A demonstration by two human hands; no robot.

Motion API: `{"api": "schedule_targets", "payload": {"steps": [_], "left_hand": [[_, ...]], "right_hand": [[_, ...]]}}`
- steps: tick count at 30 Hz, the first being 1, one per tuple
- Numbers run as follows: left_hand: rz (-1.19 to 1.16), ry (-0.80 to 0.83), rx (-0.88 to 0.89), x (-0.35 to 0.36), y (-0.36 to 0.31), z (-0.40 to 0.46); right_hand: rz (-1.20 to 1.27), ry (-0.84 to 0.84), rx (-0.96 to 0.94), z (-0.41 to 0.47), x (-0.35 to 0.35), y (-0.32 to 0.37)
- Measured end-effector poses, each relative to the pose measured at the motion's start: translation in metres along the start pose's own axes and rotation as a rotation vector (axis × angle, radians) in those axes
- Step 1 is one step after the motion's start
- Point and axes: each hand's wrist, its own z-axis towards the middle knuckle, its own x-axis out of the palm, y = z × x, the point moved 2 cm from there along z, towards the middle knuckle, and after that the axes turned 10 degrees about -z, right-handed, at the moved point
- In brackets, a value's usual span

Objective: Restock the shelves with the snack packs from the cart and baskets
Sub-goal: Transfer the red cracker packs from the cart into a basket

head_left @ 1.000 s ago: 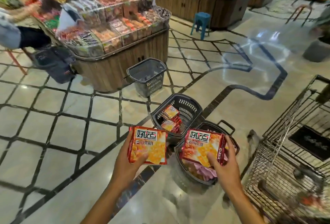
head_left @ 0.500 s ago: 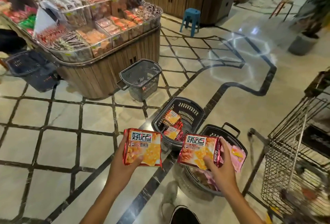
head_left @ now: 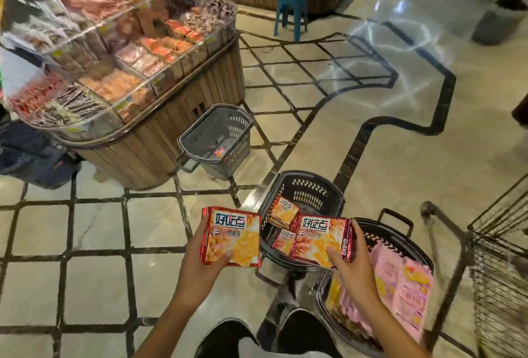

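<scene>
Floor (head_left: 357, 77): glossy beige marble tile with a dark inlaid lattice and one wide black border line. Standing directly on it: a round wood-slatted display island (head_left: 160, 140) at far left, its tiered clear bins filled with packaged snacks; a grey plastic shopping basket (head_left: 217, 140) just beside the island's right flank; a black plastic basket (head_left: 311, 189) nearer, holding red-orange snack packs; a second black basket (head_left: 400, 232) at near right, touching the first, holding pink packs; a wire cart (head_left: 497, 257) at right edge; a blue plastic stool (head_left: 291, 9) far centre.
</scene>
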Motion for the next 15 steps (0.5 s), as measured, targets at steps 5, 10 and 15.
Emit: {"api": "schedule_targets", "payload": {"steps": [5,10,15], "left_hand": [[0.018,0.148,0.009,0.018,0.005,0.086],[0.019,0.341,0.039,0.039,0.009,0.173],[0.049,0.480,0.030,0.041,0.028,0.262]], "right_hand": [[0.003,-0.085,0.097,0.034,0.005,0.002],[-0.007,-0.208,0.189,0.066,0.023,0.002],[-0.073,-0.285,0.305,0.097,0.057,0.007]]}}
